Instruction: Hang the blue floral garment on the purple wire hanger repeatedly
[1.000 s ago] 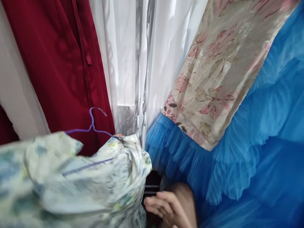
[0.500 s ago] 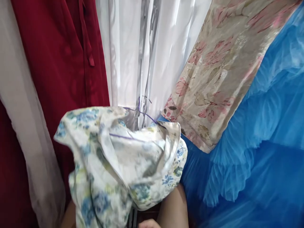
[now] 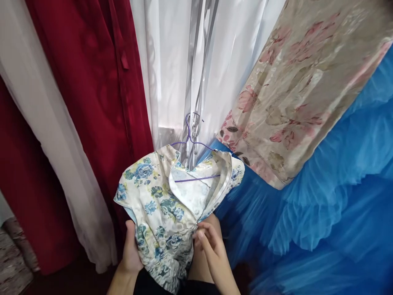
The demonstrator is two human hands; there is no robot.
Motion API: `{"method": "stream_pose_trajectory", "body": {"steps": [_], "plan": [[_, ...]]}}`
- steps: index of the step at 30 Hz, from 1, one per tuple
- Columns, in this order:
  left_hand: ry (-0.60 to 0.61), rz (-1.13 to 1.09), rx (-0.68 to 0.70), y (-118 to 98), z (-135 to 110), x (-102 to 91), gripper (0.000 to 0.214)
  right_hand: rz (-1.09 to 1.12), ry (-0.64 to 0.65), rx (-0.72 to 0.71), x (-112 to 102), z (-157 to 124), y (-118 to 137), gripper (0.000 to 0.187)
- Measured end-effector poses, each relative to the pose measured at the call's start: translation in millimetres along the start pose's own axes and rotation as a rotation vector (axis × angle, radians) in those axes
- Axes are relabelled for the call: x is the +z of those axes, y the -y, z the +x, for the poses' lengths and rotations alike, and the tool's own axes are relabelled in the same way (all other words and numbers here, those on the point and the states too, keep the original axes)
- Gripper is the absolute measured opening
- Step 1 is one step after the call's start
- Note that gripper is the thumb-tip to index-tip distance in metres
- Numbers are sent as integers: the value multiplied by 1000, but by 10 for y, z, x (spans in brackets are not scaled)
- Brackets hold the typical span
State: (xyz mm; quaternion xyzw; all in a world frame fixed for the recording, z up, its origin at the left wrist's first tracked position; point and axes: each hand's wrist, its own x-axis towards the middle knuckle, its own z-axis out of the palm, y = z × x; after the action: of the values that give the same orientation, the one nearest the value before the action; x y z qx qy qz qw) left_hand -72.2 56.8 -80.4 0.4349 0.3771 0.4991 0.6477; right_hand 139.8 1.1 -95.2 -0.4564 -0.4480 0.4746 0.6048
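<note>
A white floral blouse (image 3: 159, 205) with blue flowers and green leaves hangs on a thin purple wire hanger (image 3: 198, 179). Its neckline gapes, showing the pale inside and the hanger's lower bar. At the blouse's left edge is my left hand (image 3: 132, 250), thumb up along the side and fingers hidden behind the cloth. My right hand (image 3: 210, 241) pinches the front of the blouse at the bottom of the neckline, thumb and fingertips together. The hanger's hook stands free in front of grey ribbons (image 3: 196, 53). My legs show beneath the blouse.
Dark red cloth (image 3: 92, 69) and a sheer whitish drape (image 3: 61, 106) hang on the left. White curtains (image 3: 172, 73) hang behind. To the right hang a beige cloth with pink flowers (image 3: 282, 90) and ruffled blue tulle (image 3: 325, 196).
The blouse has moved right and turned from a blurred, bunched state to a flatter, upright one. Both hands have come into view on it; earlier only some fingers showed at the bottom.
</note>
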Motion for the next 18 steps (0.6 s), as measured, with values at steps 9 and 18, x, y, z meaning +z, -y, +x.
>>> {"method": "stream_pose_trajectory", "body": {"steps": [9, 18], "plan": [[-213, 7, 77, -25, -107, 132, 79, 28, -32, 9, 409, 169, -69, 41], [-255, -72, 41, -114, -191, 298, 87, 153, -77, -6, 328, 122, 71, 35]]}}
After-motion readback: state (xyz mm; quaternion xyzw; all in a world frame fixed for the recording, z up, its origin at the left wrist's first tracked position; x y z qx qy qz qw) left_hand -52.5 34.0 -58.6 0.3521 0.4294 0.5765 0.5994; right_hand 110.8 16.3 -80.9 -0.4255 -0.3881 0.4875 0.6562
